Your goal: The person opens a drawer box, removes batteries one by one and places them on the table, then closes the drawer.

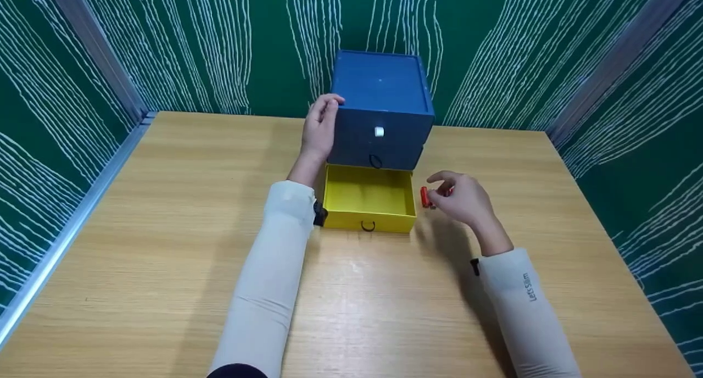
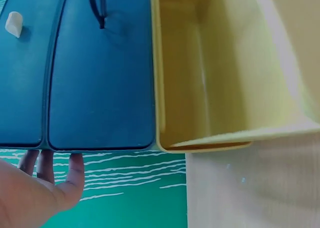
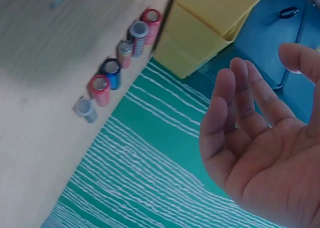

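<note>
A small drawer cabinet with a blue top (image 1: 379,81) stands at the far side of the table. Its bottom yellow drawer (image 1: 368,222) is pulled out, and no contents show inside. My left hand (image 1: 320,126) rests against the cabinet's left side, fingers extended along it. To the right of the yellow drawer, several small cylinders that look like batteries (image 3: 113,74), red, blue and grey, stand in a row on the table. Over them hovers my right hand (image 1: 464,196), fingers loosely bent with a gap to the thumb and nothing in it; in the head view it partly hides them.
Two blue drawer fronts sit above the yellow drawer, one with a white knob (image 1: 379,131) and one with a dark loop handle (image 1: 375,161). The wooden table (image 1: 165,229) extends around the cabinet. Green walls with white wavy lines (image 1: 269,37) enclose it behind and at both sides.
</note>
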